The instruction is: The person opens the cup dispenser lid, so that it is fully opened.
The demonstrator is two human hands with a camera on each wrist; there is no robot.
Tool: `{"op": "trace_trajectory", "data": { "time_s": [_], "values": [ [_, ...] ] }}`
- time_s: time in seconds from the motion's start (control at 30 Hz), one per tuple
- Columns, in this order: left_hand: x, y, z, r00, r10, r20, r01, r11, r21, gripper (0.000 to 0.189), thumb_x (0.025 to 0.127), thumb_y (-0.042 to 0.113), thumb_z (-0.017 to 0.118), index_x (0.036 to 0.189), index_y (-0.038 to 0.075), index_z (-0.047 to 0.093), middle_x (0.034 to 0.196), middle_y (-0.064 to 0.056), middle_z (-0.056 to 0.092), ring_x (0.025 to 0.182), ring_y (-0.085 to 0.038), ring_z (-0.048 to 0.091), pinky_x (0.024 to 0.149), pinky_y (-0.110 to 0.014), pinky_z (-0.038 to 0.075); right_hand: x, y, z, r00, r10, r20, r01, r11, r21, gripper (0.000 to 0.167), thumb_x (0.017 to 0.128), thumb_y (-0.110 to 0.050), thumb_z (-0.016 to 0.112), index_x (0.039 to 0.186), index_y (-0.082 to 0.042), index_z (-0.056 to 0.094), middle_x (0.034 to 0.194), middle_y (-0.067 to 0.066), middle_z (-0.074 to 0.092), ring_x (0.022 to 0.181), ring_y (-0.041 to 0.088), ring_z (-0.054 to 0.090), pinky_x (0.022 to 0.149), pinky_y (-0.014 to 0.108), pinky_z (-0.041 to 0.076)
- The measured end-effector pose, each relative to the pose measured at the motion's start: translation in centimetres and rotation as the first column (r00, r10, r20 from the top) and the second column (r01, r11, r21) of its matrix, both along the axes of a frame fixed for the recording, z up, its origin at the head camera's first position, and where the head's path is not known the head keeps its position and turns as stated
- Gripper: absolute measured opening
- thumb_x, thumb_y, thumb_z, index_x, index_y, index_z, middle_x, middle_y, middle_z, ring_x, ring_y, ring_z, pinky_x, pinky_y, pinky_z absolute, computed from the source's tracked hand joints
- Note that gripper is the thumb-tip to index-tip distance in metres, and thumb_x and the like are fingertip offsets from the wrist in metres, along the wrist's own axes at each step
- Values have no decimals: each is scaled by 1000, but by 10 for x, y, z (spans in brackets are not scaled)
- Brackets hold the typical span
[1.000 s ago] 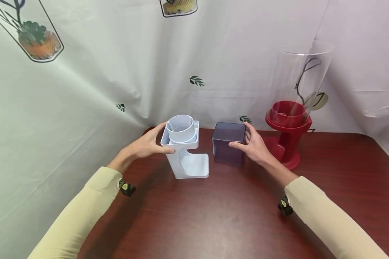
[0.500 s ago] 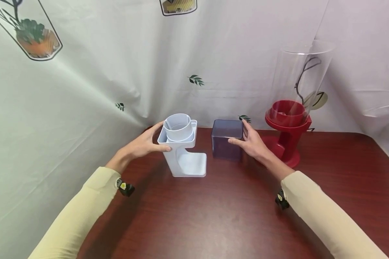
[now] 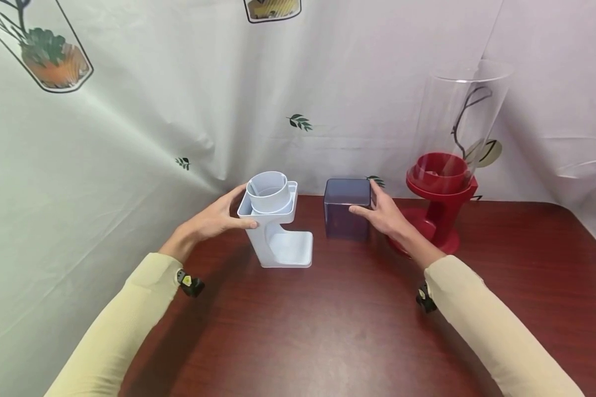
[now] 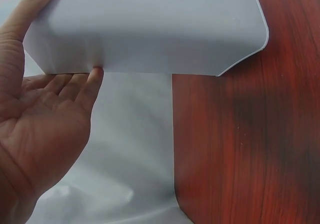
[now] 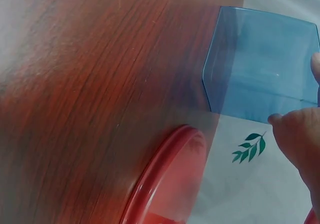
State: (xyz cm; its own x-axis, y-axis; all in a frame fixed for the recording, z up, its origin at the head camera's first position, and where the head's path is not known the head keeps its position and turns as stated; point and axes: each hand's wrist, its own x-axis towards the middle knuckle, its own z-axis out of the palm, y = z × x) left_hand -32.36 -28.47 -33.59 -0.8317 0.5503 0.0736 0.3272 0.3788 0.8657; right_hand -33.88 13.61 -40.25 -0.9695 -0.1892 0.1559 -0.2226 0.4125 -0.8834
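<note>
In the head view my left hand [image 3: 211, 219] grips the upper left of a white plastic stand [image 3: 267, 242], thumb on the near side and fingers behind. The stand has a square top, a round collar [image 3: 268, 193] rising from it, and a flat foot. The left wrist view shows the fingertips against the edge of the stand [image 4: 150, 38]. My right hand [image 3: 388, 216] holds a translucent blue-grey square container [image 3: 346, 219] by its right side, thumb in front. In the right wrist view the thumb [image 5: 295, 134] presses the edge of this container [image 5: 265, 63].
A red stand [image 3: 442, 218] with a tall clear cylinder [image 3: 457, 110] on top stands just right of my right hand. The dark red wooden table [image 3: 303, 331] lies below. A pale patterned cloth [image 3: 228, 110] hangs behind it and along the left.
Both hands have moved slightly left and farther back with what they hold. The white stand and the square container remain apart, and the grips look the same.
</note>
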Motion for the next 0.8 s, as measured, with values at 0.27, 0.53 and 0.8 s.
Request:
{"op": "trace_trajectory", "data": {
  "time_s": [0.27,0.53,0.8],
  "values": [
    [-1,-3,3,1000,21,-9,-21,999,-40,94,89,10,86,165,20,31,148,-7,55,134,-25,52,114,-42,44,-5,-3,1,1000,-8,0,8,1000,7,106,100,-21,78,167,4,0,173,25,18,160,35,21,127,47,22],
    [-2,-2,2,1000,21,-11,-21,999,-30,94,89,9,85,165,20,32,147,-8,55,133,-26,53,112,-41,45,-8,-5,0,1000,-29,1,29,1000,8,106,100,-23,77,167,4,-1,173,24,17,160,34,21,128,46,21],
    [-4,-2,1,1000,17,-5,-17,1000,-23,94,90,9,84,166,21,31,147,-8,54,133,-26,52,112,-41,46,-12,-6,1,998,-63,16,62,998,33,105,101,-27,76,168,3,0,174,24,16,160,35,20,128,47,19]
  ]
}}
